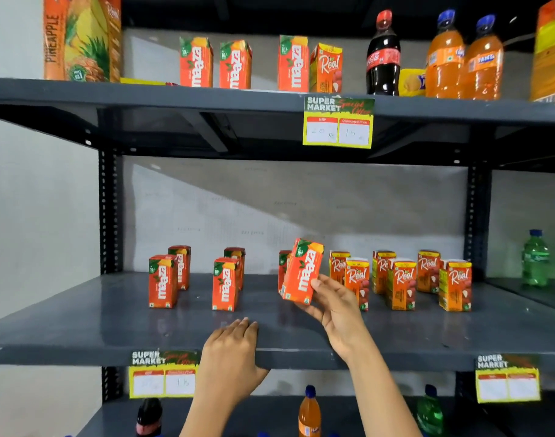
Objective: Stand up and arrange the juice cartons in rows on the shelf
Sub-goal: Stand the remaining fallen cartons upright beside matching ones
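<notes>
My right hand point(334, 305) grips a red Maaza carton point(302, 271) by its lower right side and holds it tilted just above the middle shelf point(112, 323). Behind it stands another Maaza carton point(283, 266), partly hidden. To the left, two pairs of Maaza cartons point(162, 281) point(225, 283) stand upright, one behind the other. To the right, several Real cartons point(402, 283) stand upright in short rows. My left hand point(232, 357) rests on the shelf's front edge with the fingers on top and holds nothing.
The upper shelf point(175, 96) carries Maaza and Real cartons, a large pineapple carton point(80, 39), a cola bottle point(383, 55) and orange soda bottles point(464, 58). Price tags point(337, 123) hang from the shelf edges. Green bottles point(535, 258) stand at the right, more bottles below.
</notes>
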The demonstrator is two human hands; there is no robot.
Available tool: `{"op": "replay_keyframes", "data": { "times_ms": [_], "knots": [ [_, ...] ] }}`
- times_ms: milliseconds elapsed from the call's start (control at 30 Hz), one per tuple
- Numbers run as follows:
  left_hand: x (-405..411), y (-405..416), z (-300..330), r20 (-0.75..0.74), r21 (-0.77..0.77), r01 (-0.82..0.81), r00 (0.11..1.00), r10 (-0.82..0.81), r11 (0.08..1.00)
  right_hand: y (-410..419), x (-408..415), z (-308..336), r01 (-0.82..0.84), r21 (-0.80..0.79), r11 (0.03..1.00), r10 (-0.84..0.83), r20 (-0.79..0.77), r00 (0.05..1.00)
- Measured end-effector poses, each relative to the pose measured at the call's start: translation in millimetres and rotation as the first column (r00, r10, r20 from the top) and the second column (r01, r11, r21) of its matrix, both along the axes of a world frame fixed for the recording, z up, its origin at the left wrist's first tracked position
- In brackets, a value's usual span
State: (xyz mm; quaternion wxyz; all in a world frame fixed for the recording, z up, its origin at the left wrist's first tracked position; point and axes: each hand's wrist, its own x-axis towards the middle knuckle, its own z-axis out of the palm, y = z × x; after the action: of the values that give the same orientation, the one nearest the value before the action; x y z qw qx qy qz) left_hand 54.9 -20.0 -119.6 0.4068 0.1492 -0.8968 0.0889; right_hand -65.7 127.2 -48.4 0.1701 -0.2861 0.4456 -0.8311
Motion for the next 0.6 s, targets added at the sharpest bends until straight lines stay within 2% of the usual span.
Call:
{"op": "replay_keyframes", "data": {
  "times_ms": [100,200,367,500,600],
  "knots": [
    [-1.6,-1.5,2.6,-0.021,-0.007,0.017,1.0,-0.017,1.0,-4.4,-5.4,-1.6,0.018,0.044,0.999,-0.017,-0.024,1.0],
    [-0.6,-0.3,2.6,-0.009,0.007,0.01,1.0,-0.01,1.0,-14.4,-15.1,-3.3,0.041,0.198,0.979,-0.032,-0.046,0.998],
    [0.4,-0.7,3.5,0.019,0.01,-0.002,1.0,0.001,1.0,-42.2,-41.0,-0.6,0.176,0.531,0.829,-0.112,-0.15,0.982],
    [1.2,1.5,4.0,0.022,-0.011,-0.005,1.0,0.005,1.0,-50.4,-49.7,6.3,0.251,0.63,0.735,-0.116,-0.247,0.962],
    [3.3,4.3,7.6,0.053,0.028,0.004,0.999,-0.005,1.0,-50.5,-49.3,8.1,0.278,0.655,0.702,-0.108,-0.289,0.951]
  ]
}}
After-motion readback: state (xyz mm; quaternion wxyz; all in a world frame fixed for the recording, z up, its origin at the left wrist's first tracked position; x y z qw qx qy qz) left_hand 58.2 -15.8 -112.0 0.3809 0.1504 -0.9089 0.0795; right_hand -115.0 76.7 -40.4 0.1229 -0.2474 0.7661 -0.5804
